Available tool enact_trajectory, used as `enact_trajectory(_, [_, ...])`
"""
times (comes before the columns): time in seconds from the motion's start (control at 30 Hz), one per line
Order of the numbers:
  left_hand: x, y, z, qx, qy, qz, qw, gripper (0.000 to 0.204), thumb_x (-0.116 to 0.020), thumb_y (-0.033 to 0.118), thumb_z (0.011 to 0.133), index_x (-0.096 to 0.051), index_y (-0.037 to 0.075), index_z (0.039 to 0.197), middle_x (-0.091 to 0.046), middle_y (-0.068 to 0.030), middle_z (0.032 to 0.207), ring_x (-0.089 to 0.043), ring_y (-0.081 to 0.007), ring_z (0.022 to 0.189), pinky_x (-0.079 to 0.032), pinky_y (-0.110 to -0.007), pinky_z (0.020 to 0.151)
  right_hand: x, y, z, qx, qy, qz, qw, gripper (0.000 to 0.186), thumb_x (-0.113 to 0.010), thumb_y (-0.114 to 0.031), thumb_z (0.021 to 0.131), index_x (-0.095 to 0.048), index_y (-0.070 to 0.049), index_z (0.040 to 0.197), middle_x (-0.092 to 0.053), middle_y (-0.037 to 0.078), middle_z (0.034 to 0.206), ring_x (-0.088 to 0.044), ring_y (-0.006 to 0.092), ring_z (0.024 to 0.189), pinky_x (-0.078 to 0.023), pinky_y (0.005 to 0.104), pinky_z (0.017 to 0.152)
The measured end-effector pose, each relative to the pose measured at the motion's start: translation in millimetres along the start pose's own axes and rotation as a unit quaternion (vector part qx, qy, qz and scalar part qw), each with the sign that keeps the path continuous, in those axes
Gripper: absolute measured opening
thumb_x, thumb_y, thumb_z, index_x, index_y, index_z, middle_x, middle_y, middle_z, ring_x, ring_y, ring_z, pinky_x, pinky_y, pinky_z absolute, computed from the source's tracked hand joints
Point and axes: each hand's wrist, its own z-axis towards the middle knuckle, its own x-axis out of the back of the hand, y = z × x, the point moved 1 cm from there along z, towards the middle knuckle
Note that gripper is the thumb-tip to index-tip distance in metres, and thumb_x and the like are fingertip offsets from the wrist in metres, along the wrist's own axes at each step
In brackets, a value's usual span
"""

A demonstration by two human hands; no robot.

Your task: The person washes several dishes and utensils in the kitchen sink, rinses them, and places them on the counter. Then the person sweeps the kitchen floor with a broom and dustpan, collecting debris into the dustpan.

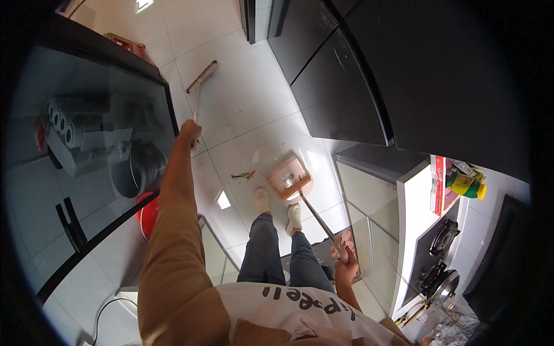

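Note:
My left arm stretches far forward, and my left hand (189, 132) is closed round the thin handle of a broom (202, 78). The broom's head is on the white tiles ahead of that hand, well away from the dustpan. Low on the right, my right hand (346, 266) grips the upper end of the long handle of a pinkish dustpan (287, 168). This pan rests on the floor just beyond my shoes and has a row of comb teeth. Some debris shows inside it. Orange and green scraps (243, 175) lie on the tiles left of the pan.
Dark cabinets (346, 86) line the right, with a gas stove (441, 248) on the counter below them. A dark glass door (109, 132) fills the left side, beside a red round object (148, 216). A dark patterned mat (311, 259) lies near my legs.

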Motion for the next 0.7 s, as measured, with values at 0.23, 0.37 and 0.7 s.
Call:
enact_trajectory(0.23, [-113.8, -147.9, -147.1, -0.061, -0.078, 0.117, 0.988, 0.061, -0.051, 0.014, 0.089, -0.033, 0.007, 0.147, -0.066, -0.0256, 0.086, -0.065, -0.0351, 0.054, -0.054, -0.047, 0.046, 4.6, 12.7, 12.2, 0.050, 0.004, -0.081, 0.995, 0.056, -0.051, 0.009, 0.068, -0.063, 0.004, 0.122, -0.069, 0.014, 0.091, -0.065, 0.0188, 0.076, -0.049, 0.0305, 0.068])
enact_trajectory(0.37, [-133.5, -199.2, -261.4, -0.061, -0.172, 0.253, 0.950, 0.068, -0.050, 0.023, 0.092, -0.025, 0.015, 0.154, -0.065, -0.0193, 0.065, -0.063, -0.0270, 0.046, -0.056, -0.043, 0.049, 20.3, 24.4, 13.3, 0.008, -0.007, -0.047, 0.999, 0.053, -0.052, 0.008, 0.070, -0.065, 0.002, 0.121, -0.070, 0.012, 0.093, -0.064, 0.0175, 0.079, -0.049, 0.0294, 0.069])
enact_trajectory(0.7, [-88.3, -163.9, -253.9, -0.135, 0.029, 0.146, 0.980, 0.054, -0.054, 0.023, 0.094, -0.042, 0.011, 0.146, -0.068, -0.0180, 0.073, -0.062, -0.0262, 0.044, -0.055, -0.039, 0.044, 42.0, 39.2, 14.0, 0.012, 0.010, -0.057, 0.998, 0.056, -0.051, 0.009, 0.069, -0.065, 0.001, 0.122, -0.068, 0.011, 0.094, -0.062, 0.0181, 0.081, -0.048, 0.0297, 0.072])
